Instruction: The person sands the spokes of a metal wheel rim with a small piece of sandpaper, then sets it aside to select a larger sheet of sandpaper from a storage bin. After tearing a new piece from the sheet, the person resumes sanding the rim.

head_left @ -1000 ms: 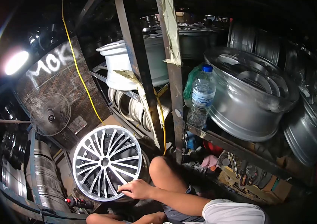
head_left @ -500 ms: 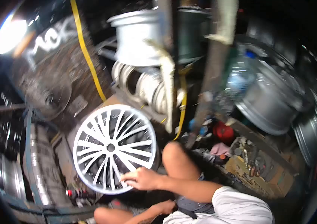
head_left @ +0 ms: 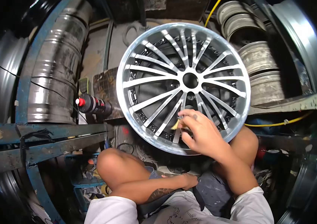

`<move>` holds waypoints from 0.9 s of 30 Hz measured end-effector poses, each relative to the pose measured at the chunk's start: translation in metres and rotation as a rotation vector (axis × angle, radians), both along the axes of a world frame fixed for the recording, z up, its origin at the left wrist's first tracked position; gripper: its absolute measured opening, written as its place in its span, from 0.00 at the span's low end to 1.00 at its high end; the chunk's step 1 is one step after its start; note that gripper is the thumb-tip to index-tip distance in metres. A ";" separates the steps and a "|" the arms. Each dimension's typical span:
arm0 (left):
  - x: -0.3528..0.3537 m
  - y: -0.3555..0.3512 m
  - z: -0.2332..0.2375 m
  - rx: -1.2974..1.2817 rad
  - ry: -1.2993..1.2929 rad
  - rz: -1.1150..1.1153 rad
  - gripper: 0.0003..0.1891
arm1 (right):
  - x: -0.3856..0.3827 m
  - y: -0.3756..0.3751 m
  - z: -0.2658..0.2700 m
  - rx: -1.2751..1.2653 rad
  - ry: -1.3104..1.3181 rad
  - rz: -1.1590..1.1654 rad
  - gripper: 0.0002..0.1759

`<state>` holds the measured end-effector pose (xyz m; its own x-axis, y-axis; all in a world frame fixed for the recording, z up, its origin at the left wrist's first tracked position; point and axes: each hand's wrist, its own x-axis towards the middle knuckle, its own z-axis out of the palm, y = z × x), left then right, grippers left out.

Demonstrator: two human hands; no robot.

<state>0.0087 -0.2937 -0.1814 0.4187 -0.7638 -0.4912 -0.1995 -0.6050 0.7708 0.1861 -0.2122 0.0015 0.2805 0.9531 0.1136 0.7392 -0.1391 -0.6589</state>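
A large multi-spoke wheel rim [head_left: 140,80] with bright white-silver spokes and dark gaps lies face up before me. My right hand [head_left: 201,130] reaches over its near spokes, below the centre hole. Pinched between its thumb and fingers is a small folded yellowish piece [head_left: 175,125] that looks like sandpaper; most of it is hidden by the fingers. My left hand [head_left: 190,181] rests low on my lap, away from the rim, and its fingers cannot be made out.
A dark bottle with a red cap [head_left: 93,103] lies left of the rim. Stacked metal wheel barrels [head_left: 55,71] stand at far left, and more wheels [head_left: 260,56] at right. Blue metal bars [head_left: 72,130] cross the left side. A yellow hose [head_left: 289,121] runs along the right.
My view has swung toward the rim, which now appears larger and more central. My right hand has shifted from the spokes' outer end toward the hub. The left hand stays on my lap.
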 end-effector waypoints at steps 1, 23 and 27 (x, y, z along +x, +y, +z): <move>-0.003 0.000 -0.004 0.002 -0.015 0.028 0.18 | -0.004 0.001 0.000 -0.019 -0.005 0.029 0.09; -0.007 0.007 -0.015 0.028 0.051 0.028 0.18 | -0.032 0.025 -0.027 -0.181 -0.391 0.165 0.13; -0.012 0.003 -0.022 0.014 0.011 0.095 0.18 | -0.032 0.028 -0.031 -0.137 -0.395 0.198 0.18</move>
<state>-0.0034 -0.2906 -0.2031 0.4836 -0.7139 -0.5063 -0.1320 -0.6314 0.7642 0.1536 -0.1845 -0.0296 0.0521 0.9977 0.0442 0.9511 -0.0361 -0.3068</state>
